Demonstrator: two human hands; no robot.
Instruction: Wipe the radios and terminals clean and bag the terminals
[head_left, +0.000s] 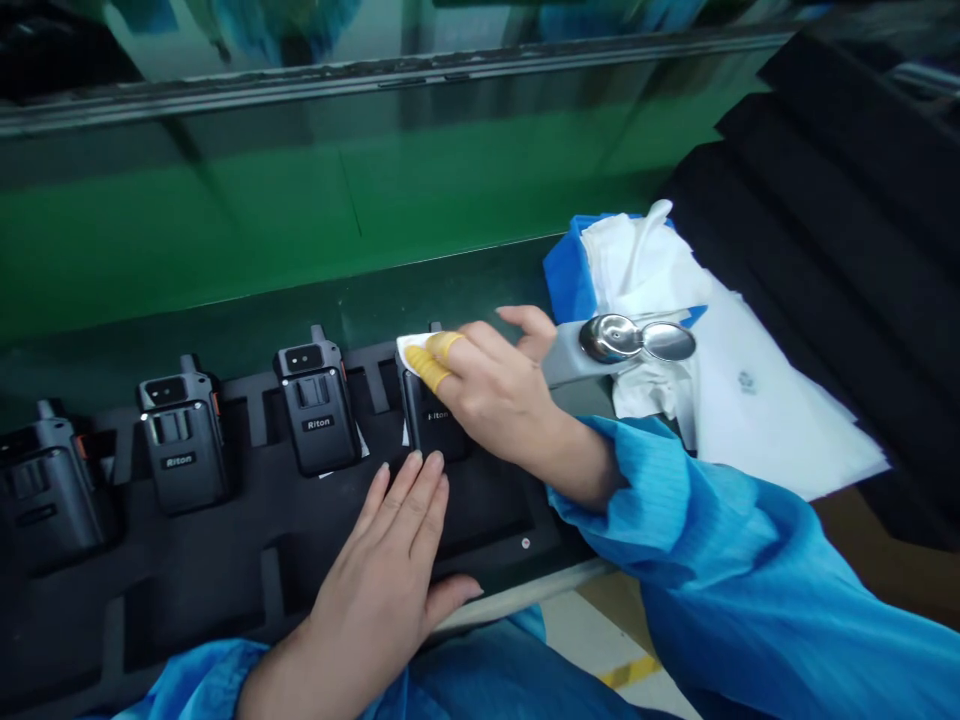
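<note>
now right hand (487,390) pinches a white wipe (409,348) on a black device (431,432); left hand (390,575) lies open on the tray (225,585).

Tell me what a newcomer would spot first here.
The right grip, with yellow finger cots, presses a white wipe onto the rightmost black unit at centre. The left grip lies flat on the black tray below it. A shiny metal cap sits at right among white cloths.
</note>
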